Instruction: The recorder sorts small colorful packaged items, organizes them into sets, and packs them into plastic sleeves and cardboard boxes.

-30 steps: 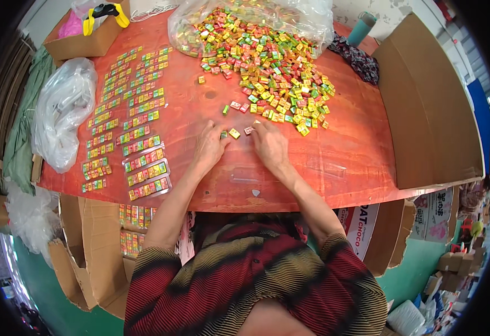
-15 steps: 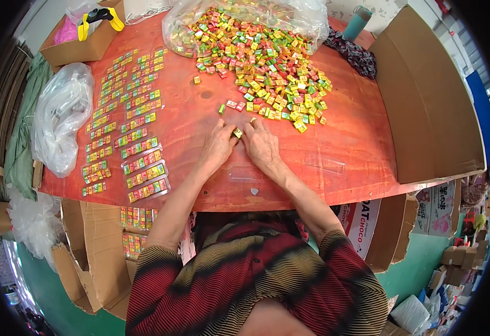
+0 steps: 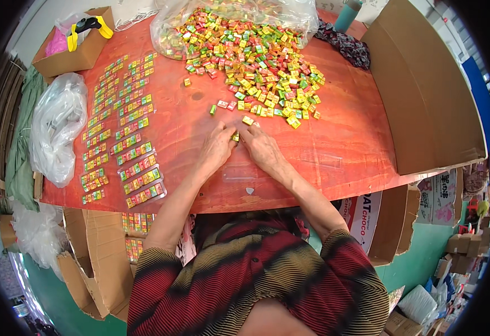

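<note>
Now left hand [image 3: 216, 150] and right hand [image 3: 263, 150] sit closer than second ago. Left fingers pinch yellow box [image 3: 235, 136] between hands, nearer than pile [image 3: 267, 70]; right fingers, can't tell. So box gathering likely under way.

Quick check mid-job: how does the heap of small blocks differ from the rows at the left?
The heap is jumbled, its blocks overlapping at various angles; the rows hold theirs neatly side by side. The heap spills from a clear plastic bag; the rows lie apart from it on the table, in two columns. Both consist of small blocks in yellow, red and green.
</note>
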`<state>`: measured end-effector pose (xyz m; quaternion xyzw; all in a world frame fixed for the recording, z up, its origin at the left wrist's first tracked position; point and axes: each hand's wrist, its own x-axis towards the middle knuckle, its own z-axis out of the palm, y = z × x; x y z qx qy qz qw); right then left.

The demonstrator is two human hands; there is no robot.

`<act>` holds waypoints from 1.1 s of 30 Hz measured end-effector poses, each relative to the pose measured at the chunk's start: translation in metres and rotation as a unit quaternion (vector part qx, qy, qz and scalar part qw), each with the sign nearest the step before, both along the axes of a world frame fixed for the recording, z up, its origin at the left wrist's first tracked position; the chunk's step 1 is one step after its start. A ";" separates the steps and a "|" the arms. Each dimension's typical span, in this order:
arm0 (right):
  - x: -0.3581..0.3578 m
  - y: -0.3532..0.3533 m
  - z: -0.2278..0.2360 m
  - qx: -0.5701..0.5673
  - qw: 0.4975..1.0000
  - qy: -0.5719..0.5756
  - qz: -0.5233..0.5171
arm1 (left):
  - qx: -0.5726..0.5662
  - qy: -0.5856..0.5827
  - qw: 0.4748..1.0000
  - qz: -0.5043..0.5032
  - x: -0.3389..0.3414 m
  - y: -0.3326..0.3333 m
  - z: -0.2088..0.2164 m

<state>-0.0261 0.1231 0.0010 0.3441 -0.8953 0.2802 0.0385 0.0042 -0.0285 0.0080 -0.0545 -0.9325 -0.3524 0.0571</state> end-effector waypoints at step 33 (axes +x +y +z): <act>-0.047 -0.048 0.003 0.059 0.990 0.127 -0.011 | 0.001 0.037 0.996 0.086 0.013 -0.012 -0.002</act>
